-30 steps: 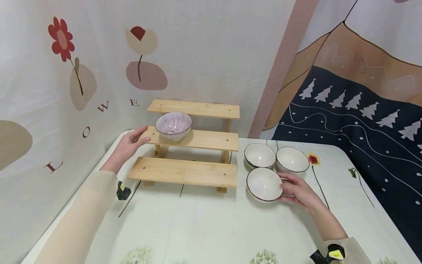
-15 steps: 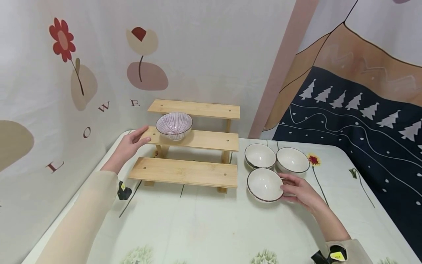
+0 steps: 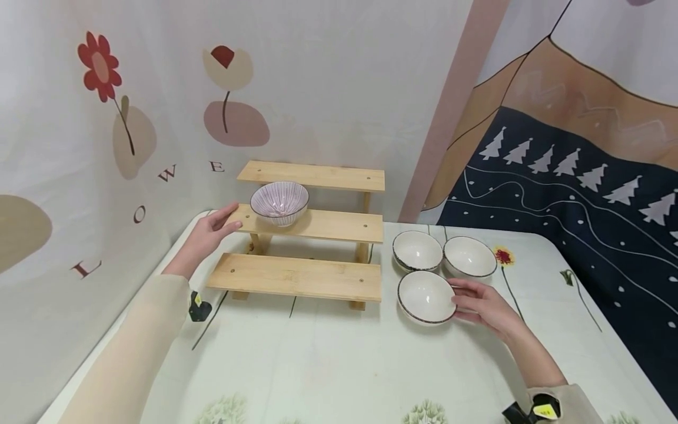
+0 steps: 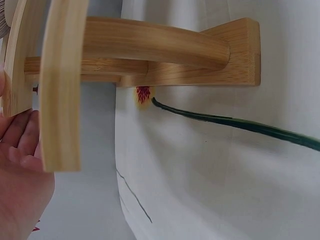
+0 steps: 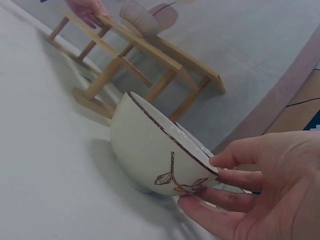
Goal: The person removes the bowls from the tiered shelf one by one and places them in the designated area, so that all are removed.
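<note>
My left hand [image 3: 209,232] holds the left end of the middle step of a three-step wooden shelf [image 3: 339,225]. In the left wrist view, its fingers [image 4: 20,132] reach under the board's end. A bowl with purple stripes [image 3: 279,203] stands on that middle step, near the hand. On the table at right, my right hand [image 3: 484,309] grips the right side of a white bowl with a dark rim [image 3: 425,297]. The right wrist view shows the thumb at the rim and the other fingers against the outer wall, beside a painted leaf sprig.
Two more white bowls, one at left [image 3: 416,250] and one at right [image 3: 470,257], stand just behind the held one. The shelf's top step [image 3: 318,175] is close to the back wall cloth [image 3: 339,88]. A pale flower-print cloth covers the table [image 3: 328,365].
</note>
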The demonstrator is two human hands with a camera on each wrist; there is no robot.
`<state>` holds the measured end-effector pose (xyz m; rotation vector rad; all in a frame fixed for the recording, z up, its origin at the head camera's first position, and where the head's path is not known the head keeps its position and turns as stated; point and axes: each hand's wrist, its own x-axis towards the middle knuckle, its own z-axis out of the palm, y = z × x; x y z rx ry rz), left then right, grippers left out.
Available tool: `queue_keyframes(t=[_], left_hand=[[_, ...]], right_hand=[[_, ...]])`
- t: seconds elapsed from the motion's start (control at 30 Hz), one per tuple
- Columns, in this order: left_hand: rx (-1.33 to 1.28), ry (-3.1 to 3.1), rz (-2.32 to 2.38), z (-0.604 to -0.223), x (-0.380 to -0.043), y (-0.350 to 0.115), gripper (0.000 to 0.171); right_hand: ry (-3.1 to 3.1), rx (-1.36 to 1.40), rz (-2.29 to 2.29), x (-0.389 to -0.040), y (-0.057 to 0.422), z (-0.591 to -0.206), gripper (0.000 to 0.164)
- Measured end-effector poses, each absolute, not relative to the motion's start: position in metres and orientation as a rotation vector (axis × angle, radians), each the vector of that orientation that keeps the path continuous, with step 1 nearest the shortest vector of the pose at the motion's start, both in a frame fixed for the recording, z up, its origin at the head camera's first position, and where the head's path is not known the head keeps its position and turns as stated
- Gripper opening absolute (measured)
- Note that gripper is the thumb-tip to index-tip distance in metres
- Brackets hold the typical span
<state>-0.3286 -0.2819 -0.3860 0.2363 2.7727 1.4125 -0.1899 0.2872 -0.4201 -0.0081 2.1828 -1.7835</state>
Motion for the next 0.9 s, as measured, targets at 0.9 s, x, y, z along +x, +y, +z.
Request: queue_keyframes(t=[0.9], left_hand=[[0.238, 2.767, 1.415, -0.388, -0.331, -0.284, 0.072]], right_hand=[[2.409, -0.003, -1.639, -0.199, 0.281, -0.397, 0.054]])
